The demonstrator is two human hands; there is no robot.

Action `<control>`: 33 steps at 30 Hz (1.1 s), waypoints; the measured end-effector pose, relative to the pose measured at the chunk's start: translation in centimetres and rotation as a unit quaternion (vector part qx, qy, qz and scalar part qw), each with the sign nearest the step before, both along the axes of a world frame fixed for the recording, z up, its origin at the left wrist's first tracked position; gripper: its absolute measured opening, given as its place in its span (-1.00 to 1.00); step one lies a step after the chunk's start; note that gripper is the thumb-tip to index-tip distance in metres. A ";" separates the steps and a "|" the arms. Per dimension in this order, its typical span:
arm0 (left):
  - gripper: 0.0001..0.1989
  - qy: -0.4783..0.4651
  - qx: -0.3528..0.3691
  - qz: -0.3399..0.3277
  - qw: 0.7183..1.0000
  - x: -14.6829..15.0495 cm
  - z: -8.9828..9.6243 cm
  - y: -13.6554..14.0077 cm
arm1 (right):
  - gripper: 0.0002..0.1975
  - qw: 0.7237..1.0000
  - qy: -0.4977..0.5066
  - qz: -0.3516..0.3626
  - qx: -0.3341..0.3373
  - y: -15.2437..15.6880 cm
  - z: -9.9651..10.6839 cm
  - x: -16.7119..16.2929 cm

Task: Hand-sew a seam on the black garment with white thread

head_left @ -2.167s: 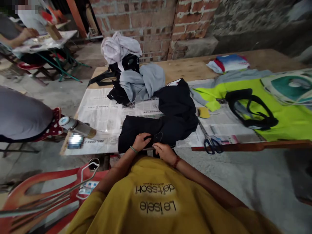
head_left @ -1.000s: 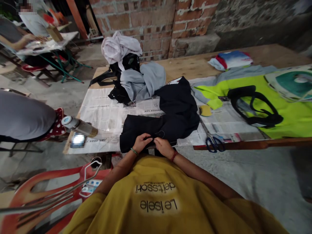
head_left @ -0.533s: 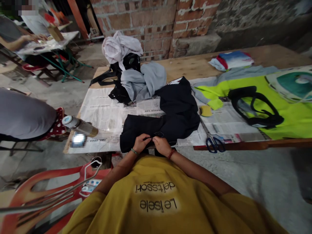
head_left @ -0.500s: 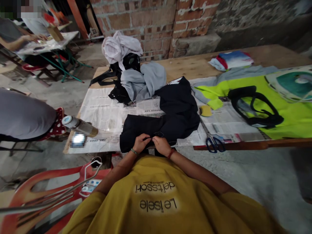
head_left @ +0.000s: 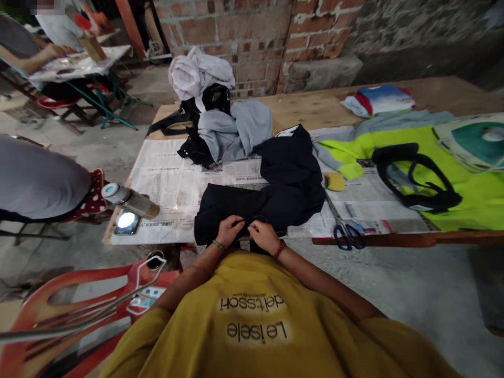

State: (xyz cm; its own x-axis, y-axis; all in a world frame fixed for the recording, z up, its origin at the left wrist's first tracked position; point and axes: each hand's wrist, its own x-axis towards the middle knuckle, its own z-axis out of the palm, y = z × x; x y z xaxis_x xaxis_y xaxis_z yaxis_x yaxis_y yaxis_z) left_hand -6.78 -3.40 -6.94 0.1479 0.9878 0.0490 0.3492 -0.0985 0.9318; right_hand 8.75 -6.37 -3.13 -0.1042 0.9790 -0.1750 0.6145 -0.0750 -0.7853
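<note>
A dark navy garment [head_left: 291, 194], perhaps trousers, lies bunched along the front edge of the newspaper-covered table [head_left: 165, 173]. At its near edge my left hand [head_left: 229, 231] is closed, thumb and fingers pinching the cloth. Just to the right my right hand [head_left: 264, 237] is pinched shut, fingertips close to the left ones. What sits between the right fingertips is too small to make out. A thin pale line like thread shows on the dark cloth by the right hand. Blue-handled scissors [head_left: 348, 236] lie to the right, handles over the table edge, near a yellow block [head_left: 335, 181].
Left on the table are a bottle [head_left: 132, 200] lying tilted and a lit phone [head_left: 126, 222]. Grey cloth [head_left: 236, 128] and white cloth [head_left: 200, 73] are heaped behind. To the right are a neon garment [head_left: 417, 142], a black strap [head_left: 417, 178] and an iron [head_left: 480, 139]. People sit at left.
My fingertips have drawn slightly apart, the right hand shifting a little to the right. The whole view has shifted slightly; the garment and other things stay in place.
</note>
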 end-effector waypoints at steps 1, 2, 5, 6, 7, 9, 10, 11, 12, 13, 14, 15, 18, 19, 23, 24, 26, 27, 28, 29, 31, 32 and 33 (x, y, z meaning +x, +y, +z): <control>-0.89 -0.002 -0.003 0.002 1.000 0.0 0.0 0.0 | -0.82 1.000 0.001 -0.003 -0.001 -0.1 0.0 0.0; -0.89 -0.004 -0.007 0.003 1.000 0.0 0.1 0.0 | -0.82 1.000 0.003 -0.006 -0.001 -0.3 0.0 0.1; -0.88 -0.005 -0.015 0.005 1.000 0.0 0.0 0.1 | -0.81 1.000 0.008 -0.011 -0.005 -0.6 0.1 0.3; -0.88 -0.005 -0.016 0.005 1.000 0.0 0.0 0.1 | -0.80 1.000 0.008 -0.011 -0.006 -0.6 0.1 0.3; -0.88 -0.007 -0.014 0.005 1.000 0.0 -0.1 0.1 | -0.78 1.000 0.008 -0.010 -0.006 -0.6 0.2 0.3; -0.88 -0.013 -0.005 0.003 1.000 0.0 -0.2 0.1 | -0.75 1.000 0.010 -0.008 -0.001 -0.5 0.3 0.1; -0.88 -0.015 0.002 -0.001 1.000 0.0 -0.3 0.1 | -0.74 1.000 0.010 -0.009 0.003 -0.3 0.3 0.0; -0.88 -0.016 0.010 -0.008 1.000 -0.1 -0.3 0.1 | -0.74 1.000 0.009 -0.010 0.006 -0.1 0.4 -0.2; -0.89 -0.016 0.019 -0.020 0.999 -0.1 -0.4 0.1 | -0.73 1.000 0.007 -0.012 0.009 0.1 0.4 -0.4; -0.89 -0.014 0.027 -0.034 0.999 -0.2 -0.4 0.1 | -0.73 1.000 0.004 -0.014 0.010 0.3 0.5 -0.6; -0.89 -0.011 0.036 -0.048 0.998 -0.2 -0.4 0.1 | -0.72 1.000 0.000 -0.014 0.009 0.5 0.7 -0.7; -0.89 -0.010 0.045 -0.058 0.997 -0.2 -0.3 0.1 | -0.72 1.000 -0.007 -0.006 0.007 0.7 0.9 -0.7; -0.88 -0.006 0.071 -0.064 0.995 -0.3 -0.3 0.0 | -0.70 0.996 -0.059 0.068 0.002 0.8 2.3 0.2; -0.88 -0.005 0.078 -0.063 0.995 -0.3 -0.3 0.0 | -0.71 0.991 -0.085 0.099 0.012 0.8 3.0 0.8; -0.88 -0.018 0.105 -0.061 0.992 -0.1 -0.3 0.0 | -0.74 0.973 -0.159 0.066 0.154 1.5 6.3 3.5; -0.88 -0.022 0.111 -0.060 0.992 -0.1 -0.3 -0.1 | -0.73 0.966 -0.167 0.028 0.194 2.1 6.8 3.8; -0.89 -0.027 0.120 -0.056 0.991 0.0 -0.4 -0.1 | -0.72 0.959 -0.175 -0.009 0.224 3.5 7.2 4.0; -0.89 -0.028 0.123 -0.055 0.990 0.0 -0.4 -0.1 | -0.73 0.963 -0.175 0.005 0.205 4.3 7.0 3.9; -0.89 -0.028 0.126 -0.054 0.990 0.0 -0.4 -0.1 | -0.73 0.970 -0.171 0.038 0.167 5.1 6.7 3.5; -0.89 -0.030 0.128 -0.054 0.990 0.0 -0.4 -0.1 | -0.74 0.977 -0.160 0.079 0.116 5.8 6.2 3.1; -0.89 -0.029 0.125 -0.057 0.990 0.0 -0.3 -0.2 | -0.75 0.983 -0.118 0.140 0.018 6.6 5.0 2.1; -0.89 -0.027 0.121 -0.058 0.991 0.0 -0.3 -0.2 | -0.77 0.985 -0.091 0.149 -0.017 6.7 4.5 1.6; -0.88 -0.024 0.116 -0.059 0.991 -0.1 -0.3 -0.2 | -0.80 0.987 -0.062 0.143 -0.039 6.7 4.0 1.2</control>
